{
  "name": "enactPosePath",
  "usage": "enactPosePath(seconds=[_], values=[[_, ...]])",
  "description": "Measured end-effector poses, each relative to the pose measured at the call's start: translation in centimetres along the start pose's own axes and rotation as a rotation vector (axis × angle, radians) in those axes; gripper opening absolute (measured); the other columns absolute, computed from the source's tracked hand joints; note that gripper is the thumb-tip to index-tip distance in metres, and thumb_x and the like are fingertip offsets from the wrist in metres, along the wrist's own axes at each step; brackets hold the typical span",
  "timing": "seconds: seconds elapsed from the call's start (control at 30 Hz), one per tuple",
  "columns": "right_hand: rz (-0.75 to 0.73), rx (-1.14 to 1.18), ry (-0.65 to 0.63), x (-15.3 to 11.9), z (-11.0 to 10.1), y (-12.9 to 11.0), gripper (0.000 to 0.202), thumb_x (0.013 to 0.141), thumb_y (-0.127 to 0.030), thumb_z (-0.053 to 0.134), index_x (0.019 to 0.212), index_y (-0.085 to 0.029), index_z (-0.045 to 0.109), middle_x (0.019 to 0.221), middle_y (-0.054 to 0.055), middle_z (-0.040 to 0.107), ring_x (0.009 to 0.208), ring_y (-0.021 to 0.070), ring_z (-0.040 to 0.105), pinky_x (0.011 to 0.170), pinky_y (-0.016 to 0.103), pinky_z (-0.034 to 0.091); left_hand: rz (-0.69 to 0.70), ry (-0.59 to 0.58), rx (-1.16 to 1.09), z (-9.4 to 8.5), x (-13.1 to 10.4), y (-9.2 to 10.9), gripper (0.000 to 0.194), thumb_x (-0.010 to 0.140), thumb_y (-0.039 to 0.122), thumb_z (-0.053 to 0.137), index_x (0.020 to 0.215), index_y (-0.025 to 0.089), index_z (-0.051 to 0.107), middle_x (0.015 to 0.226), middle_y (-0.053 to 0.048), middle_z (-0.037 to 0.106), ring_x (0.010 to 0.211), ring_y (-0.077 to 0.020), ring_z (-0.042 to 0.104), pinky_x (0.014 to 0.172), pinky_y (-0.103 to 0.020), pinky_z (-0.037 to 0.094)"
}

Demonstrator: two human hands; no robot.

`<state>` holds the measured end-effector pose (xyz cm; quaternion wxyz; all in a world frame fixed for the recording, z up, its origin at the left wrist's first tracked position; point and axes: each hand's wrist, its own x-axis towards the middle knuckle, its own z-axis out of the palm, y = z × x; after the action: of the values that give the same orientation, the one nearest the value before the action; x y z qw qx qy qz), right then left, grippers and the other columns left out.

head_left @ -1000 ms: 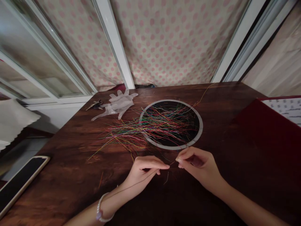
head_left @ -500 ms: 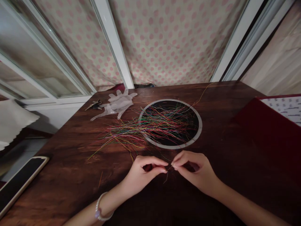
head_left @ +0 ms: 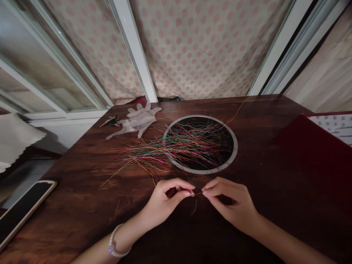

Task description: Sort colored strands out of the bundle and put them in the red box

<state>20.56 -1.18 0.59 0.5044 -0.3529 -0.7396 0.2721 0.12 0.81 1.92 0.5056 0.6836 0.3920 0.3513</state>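
Close in front of me, my left hand [head_left: 169, 200] and my right hand [head_left: 233, 200] face each other with fingertips pinched. A short, thin wire [head_left: 198, 193] spans the small gap between them, an end in each pinch; its colour is hard to make out. Just beyond my hands lies a loose heap of thin coloured wires [head_left: 189, 145], red, green, yellow and white. The heap rests partly on a round dark tray with a pale rim [head_left: 234, 146] and spills off its left side. Below my fingers a short pale strand [head_left: 194, 207] shows against the dark table.
A clear plastic glove [head_left: 139, 119] and keys [head_left: 110, 121] lie at the back left. A phone [head_left: 24, 211] sits at the left edge. To the right stands a dark red folder [head_left: 308, 146]. One yellow wire [head_left: 239, 109] trails behind the tray on the wooden table [head_left: 264, 176].
My fingertips have shifted slightly, and the wire between them now lies straighter and more level. My right hand has turned a little. The heap and tray stay in place.
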Motion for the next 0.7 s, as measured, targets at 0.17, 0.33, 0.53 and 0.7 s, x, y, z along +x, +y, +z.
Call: enactPosePath(seconds=[0.17, 0.33, 0.53, 0.7], values=[[-0.056, -0.026, 0.013, 0.02, -0.09, -0.16, 0.019, 0.078, -0.001, 0.055, 0.08, -0.017, 0.065, 0.078, 0.005, 0.067, 0.069, 0.0131, 0.064, 0.06, 0.023, 0.054, -0.009, -0.032, 0.119, 0.05, -0.07, -0.08, 0.014, 0.084, 0.023, 0.061, 0.09, 0.016, 0.071, 0.078, -0.005, 0.072, 0.068, -0.015, 0.064, 0.061, -0.024, 0.047], [-0.06, -0.04, 0.013, -0.11, -0.06, -0.06, 0.019, 0.076, 0.0, 0.056, 0.079, -0.016, 0.065, 0.078, 0.005, 0.067, 0.069, 0.0133, 0.064, 0.06, 0.023, 0.054, 0.016, -0.102, 0.119, 0.08, -0.17, -0.15, 0.02, 0.09, 0.022, 0.051, 0.092, 0.017, 0.07, 0.075, -0.004, 0.07, 0.074, -0.0151, 0.062, 0.071, -0.026, 0.046], [-0.072, -0.038, -0.007, -0.24, 0.04, 0.08, 0.021, 0.075, 0.002, 0.056, 0.081, -0.016, 0.064, 0.079, 0.005, 0.066, 0.071, 0.0133, 0.064, 0.061, 0.023, 0.054, 0.017, -0.117, 0.185, 0.19, -0.16, -0.3, 0.02, 0.091, 0.022, 0.05, 0.093, 0.019, 0.07, 0.073, -0.003, 0.065, 0.074, -0.015, 0.056, 0.07, -0.025, 0.042], [-0.061, -0.04, -0.007, -0.36, 0.19, -0.01, 0.022, 0.077, 0.0, 0.055, 0.083, -0.018, 0.064, 0.079, 0.005, 0.066, 0.071, 0.0139, 0.064, 0.061, 0.024, 0.054, 0.045, -0.094, 0.195, 0.27, -0.26, -0.15, 0.018, 0.09, 0.022, 0.052, 0.089, 0.019, 0.07, 0.078, -0.004, 0.066, 0.077, -0.0157, 0.056, 0.072, -0.027, 0.04]])
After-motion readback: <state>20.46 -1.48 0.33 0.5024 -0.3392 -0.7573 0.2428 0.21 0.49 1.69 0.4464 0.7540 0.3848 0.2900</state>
